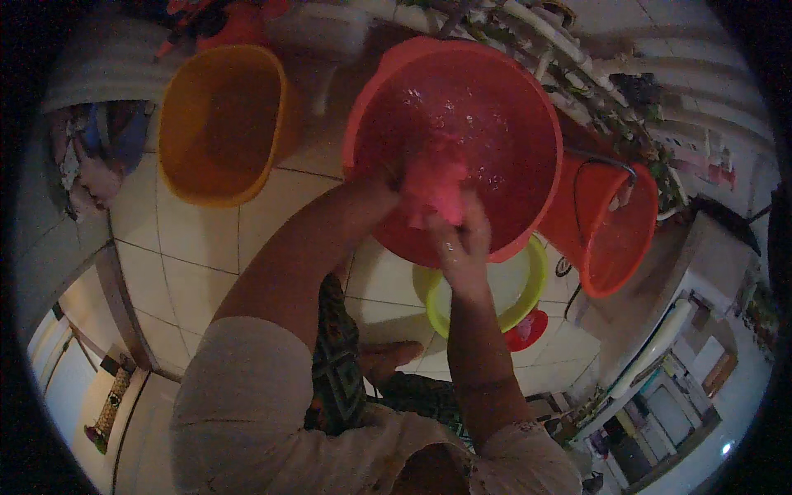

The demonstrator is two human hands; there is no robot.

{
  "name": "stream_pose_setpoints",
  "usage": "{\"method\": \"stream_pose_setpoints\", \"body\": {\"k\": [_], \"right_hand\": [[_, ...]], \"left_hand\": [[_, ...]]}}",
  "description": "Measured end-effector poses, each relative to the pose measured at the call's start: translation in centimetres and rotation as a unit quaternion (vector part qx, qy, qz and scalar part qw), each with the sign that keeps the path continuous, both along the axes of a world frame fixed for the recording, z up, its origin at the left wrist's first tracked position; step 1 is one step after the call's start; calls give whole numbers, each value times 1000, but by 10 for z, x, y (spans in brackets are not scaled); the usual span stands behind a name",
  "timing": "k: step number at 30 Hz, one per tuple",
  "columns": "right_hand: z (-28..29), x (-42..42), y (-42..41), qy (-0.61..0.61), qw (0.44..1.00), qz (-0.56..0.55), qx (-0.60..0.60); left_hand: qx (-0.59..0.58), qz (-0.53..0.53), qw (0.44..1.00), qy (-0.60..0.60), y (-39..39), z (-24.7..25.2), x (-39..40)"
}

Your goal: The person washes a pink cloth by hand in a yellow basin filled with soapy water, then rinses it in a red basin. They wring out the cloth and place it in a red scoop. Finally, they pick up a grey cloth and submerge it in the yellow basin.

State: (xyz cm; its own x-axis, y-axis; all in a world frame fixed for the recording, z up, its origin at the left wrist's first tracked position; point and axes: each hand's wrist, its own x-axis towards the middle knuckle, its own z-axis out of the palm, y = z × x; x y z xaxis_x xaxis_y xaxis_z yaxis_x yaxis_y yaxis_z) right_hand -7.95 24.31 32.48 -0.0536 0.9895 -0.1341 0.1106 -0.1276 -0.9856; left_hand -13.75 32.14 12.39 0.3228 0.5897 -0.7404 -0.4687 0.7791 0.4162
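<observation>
A large red plastic basin point(455, 247) stands before me, with water glinting inside it. Over the near part of the basin, a wet pink cloth point(436, 179) is bunched between both my hands. My right hand point(461, 238) grips its near edge with the fingers and thumb. Dark and blurred, my left hand point(393, 176) is at the cloth's left side, its fingers mostly hidden behind the cloth; it seems to hold it too. Below the basin's near rim sits a yellow-green basin point(537, 272) with pale contents, partly covered by my right forearm.
An orange-yellow tub point(223, 201) stands to the left on the tiled floor point(198, 260). At the right, an orange-red bucket point(619, 241) has a dark hose or cable over it. A small red object point(529, 331) lies beside the yellow-green basin. Potted plants point(581, 93) line the far right.
</observation>
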Motion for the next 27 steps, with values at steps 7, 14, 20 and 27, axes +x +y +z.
{"method": "stream_pose_setpoints", "body": {"k": [7,14,20,27], "right_hand": [[-63,-31,30,-378,922,63,53],[-142,59,68,-254,951,-121,-128],[-240,113,43,-528,825,-70,-189],[-220,100,45,-648,691,172,-270]], "left_hand": [[13,-154,987,-38,-4,-15,-19],[124,-217,922,297,1,-58,12],[237,32,870,430,14,-31,12],[234,41,921,307,8,-17,10]]}}
